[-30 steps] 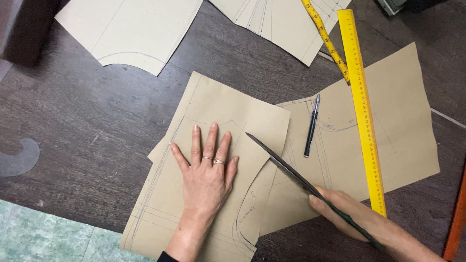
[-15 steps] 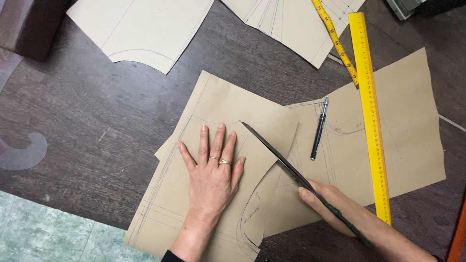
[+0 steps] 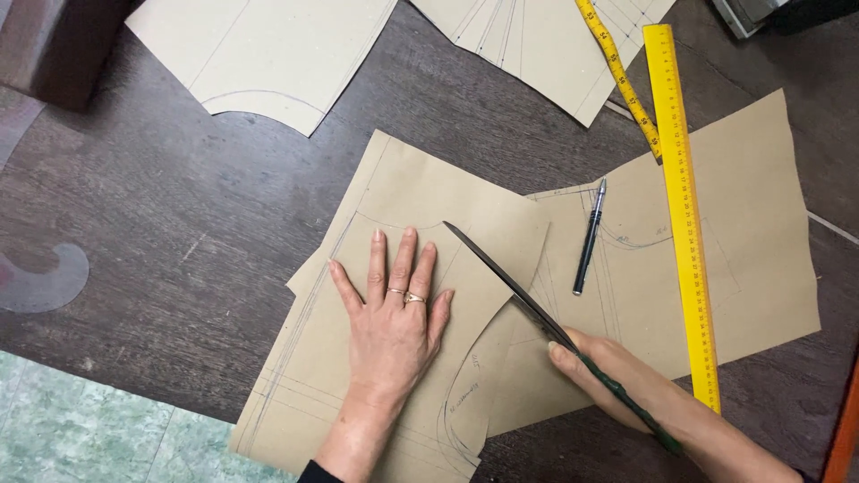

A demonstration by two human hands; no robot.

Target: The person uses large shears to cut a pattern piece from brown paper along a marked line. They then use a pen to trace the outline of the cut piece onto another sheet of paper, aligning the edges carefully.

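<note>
Scissors (image 3: 510, 282) clamped in right hand (image 3: 617, 376), blades over brown paper (image 3: 429, 192) beside flat, spread left hand (image 3: 394, 331).

Pen (image 3: 588, 240) and ruler (image 3: 682, 215) block right; dark table (image 3: 179, 206) left open.

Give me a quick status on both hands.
Left hand flat on brown pattern paper. Right hand grips scissors, blades on paper. Pen lies clear.
</note>
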